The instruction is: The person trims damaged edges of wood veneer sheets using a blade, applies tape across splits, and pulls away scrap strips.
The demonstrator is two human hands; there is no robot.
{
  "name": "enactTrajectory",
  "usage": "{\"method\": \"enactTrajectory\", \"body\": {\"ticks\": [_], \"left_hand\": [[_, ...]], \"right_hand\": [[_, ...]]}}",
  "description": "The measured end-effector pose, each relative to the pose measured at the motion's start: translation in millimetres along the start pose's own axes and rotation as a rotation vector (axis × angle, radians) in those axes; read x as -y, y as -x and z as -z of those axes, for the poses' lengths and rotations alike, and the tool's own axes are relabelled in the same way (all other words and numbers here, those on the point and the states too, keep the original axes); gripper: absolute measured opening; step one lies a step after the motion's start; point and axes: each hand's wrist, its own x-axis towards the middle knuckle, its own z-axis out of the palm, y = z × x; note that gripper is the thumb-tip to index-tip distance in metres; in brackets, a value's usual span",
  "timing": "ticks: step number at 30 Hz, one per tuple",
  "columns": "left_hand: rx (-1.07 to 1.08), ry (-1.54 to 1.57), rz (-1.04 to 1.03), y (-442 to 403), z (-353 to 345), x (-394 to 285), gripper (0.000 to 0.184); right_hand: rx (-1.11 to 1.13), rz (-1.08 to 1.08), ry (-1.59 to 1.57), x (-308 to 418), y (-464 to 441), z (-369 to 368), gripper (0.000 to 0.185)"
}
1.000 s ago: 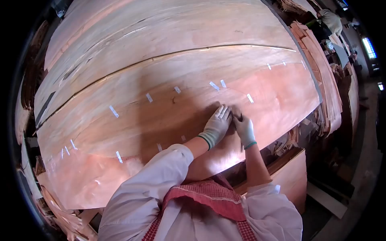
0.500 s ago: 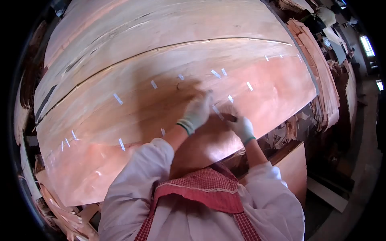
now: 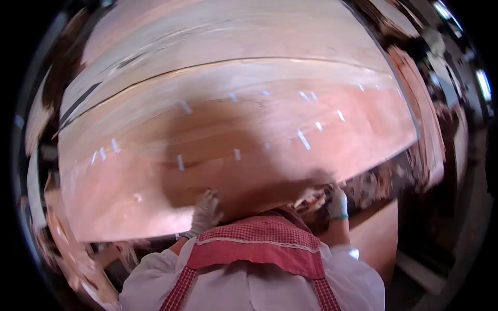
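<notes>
A broad reddish wood veneer sheet (image 3: pixel 249 176) lies in front of me, with several short white tape strips (image 3: pixel 303 140) stuck on it. My left hand (image 3: pixel 205 212), in a whitish glove, is over the sheet's near edge, its blurred fingers pointing forward and somewhat apart. My right hand (image 3: pixel 338 202), gloved with a green cuff, is at the near edge farther right. Its fingertips are smeared and partly hidden, so I cannot tell whether they grip the edge. My shadow darkens the middle of the sheet.
Paler veneer (image 3: pixel 259 39) with a long dark split lies beyond. Torn veneer scraps (image 3: pixel 371 184) are heaped below the right edge, beside a leaning board (image 3: pixel 376 236). Stacked veneer strips (image 3: pixel 417 114) stand at the right, and more scraps (image 3: pixel 78 259) at the lower left.
Both hands have drawn back from the tape strips in the middle to the sheet's near edge, the left going left and the right slightly right. The view has shifted and blurred.
</notes>
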Motion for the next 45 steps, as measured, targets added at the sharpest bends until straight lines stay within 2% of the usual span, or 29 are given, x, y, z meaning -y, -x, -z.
{"method": "enactTrajectory", "body": {"ticks": [1, 2, 4, 6, 7, 8, 9, 11, 13, 14, 17, 20, 23, 25, 27, 28, 30, 31, 33, 35, 37, 39, 41, 42, 44, 45], "left_hand": [[0.154, -0.016, 0.041, 5.1, 0.5, -11.3, 0.071], [0.309, -0.017, 0.091, 11.8, -1.2, -22.2, 0.076], [0.122, -0.031, 0.073, 32.8, -24.4, -29.8, 0.080], [0.017, -0.080, 0.082, 44.6, -32.3, -44.9, 0.079], [-0.013, -0.090, 0.089, 46.6, -36.5, -48.7, 0.078], [-0.043, -0.103, 0.094, 45.4, -42.9, -47.0, 0.076], [-0.068, -0.117, 0.099, 46.9, -45.1, -48.2, 0.075], [-0.089, -0.159, 0.092, 49.4, -38.5, -52.2, 0.063], [-0.152, -0.182, 0.051, 50.5, -34.1, -51.4, 0.054], [-0.246, -0.234, 0.007, 48.8, -34.1, -48.7, 0.038], [-0.238, -0.221, -0.052, 49.2, -25.1, -45.9, 0.028], [-0.102, -0.360, -0.056, 38.2, -14.9, -35.6, 0.020], [0.049, -0.344, 0.124, 22.5, 27.9, -45.6, 0.015], [-0.325, -0.207, -0.146, 26.5, 61.9, -46.0, 0.014], [-0.333, -0.180, -0.045, 19.5, 96.2, -55.2, 0.015], [-0.445, -0.261, -0.080, 16.2, 101.6, -53.1, 0.015], [-0.619, -0.366, -0.173, 7.2, 121.5, -48.7, 0.017], [-0.576, -0.326, -0.077, 1.0, 134.9, -52.0, 0.015], [-0.701, -0.302, -0.104, -8.1, 157.1, -55.3, 0.013], [-0.818, -0.350, -0.145, -15.4, 179.6, -59.3, 0.012], [-0.880, -0.403, -0.161, -18.3, 197.2, -60.5, 0.015], [-0.828, -0.375, -0.055, -13.4, 215.7, -71.7, 0.020], [-0.888, -0.393, -0.094, -12.0, 226.2, -75.7, 0.019], [-0.917, -0.403, -0.114, -12.0, 230.6, -76.4, 0.019], [-0.934, -0.427, -0.128, -11.9, 237.1, -76.0, 0.018], [-0.941, -0.439, -0.134, -11.7, 240.0, -76.3, 0.018]], "right_hand": [[-0.028, 0.220, 0.246, -7.7, 1.5, 1.6, 0.032], [-0.030, 0.235, 0.308, -20.7, 0.1, 1.8, 0.032], [-0.036, 0.267, 0.433, -45.6, -3.1, 2.9, 0.031], [0.016, -0.093, -0.336, -20.8, -4.0, 3.6, 0.027], [-0.058, -0.264, -0.683, -3.9, -4.8, 4.0, 0.026], [0.059, -0.371, -0.797, -17.9, -8.1, 6.6, 0.035], [0.075, -0.361, -0.535, -22.0, -10.7, 12.5, 0.033], [0.121, -0.571, -0.831, -23.2, -15.2, 21.0, 0.027], [0.126, -0.536, -0.853, -19.0, -15.0, 29.0, 0.021], [0.002, -0.514, -0.839, -19.7, -18.5, 20.8, 0.018], [0.083, -0.610, -0.750, 5.9, -6.7, 34.3, 0.031], [0.047, -0.518, -0.761, 17.4, 15.1, 37.8, 0.040], [0.190, -0.613, -0.752, 38.2, 30.5, 44.6, 0.051], [0.393, -0.372, -0.660, 39.8, 31.7, 35.2, 0.045], [0.505, -0.436, -0.547, 87.2, 33.0, 22.0, 0.036], [0.532, -0.193, -0.449, 97.8, 31.1, 6.9, 0.033], [0.590, -0.053, -0.218, 113.9, 19.0, -27.2, 0.029], [0.624, -0.157, -0.092, 125.4, 12.2, -41.0, 0.028], [0.721, -0.087, -0.134, 150.7, 5.3, -60.6, 0.031], [0.760, -0.113, -0.090, 153.7, -14.4, -86.5, 0.033], [0.702, 0.000, 0.018, 152.9, -39.4, -109.0, 0.033], [0.642, 0.136, 0.135, 138.8, -74.4, -138.9, 0.034], [0.520, 0.247, 0.345, 154.9, -98.8, -148.3, 0.034], [0.428, 0.278, 0.488, 179.5, -102.3, -146.0, 0.036], [0.299, 0.376, 0.538, 182.5, -125.5, -155.9, 0.035], [0.319, 0.335, 0.620, 183.5, -138.3, -156.9, 0.034]]}}
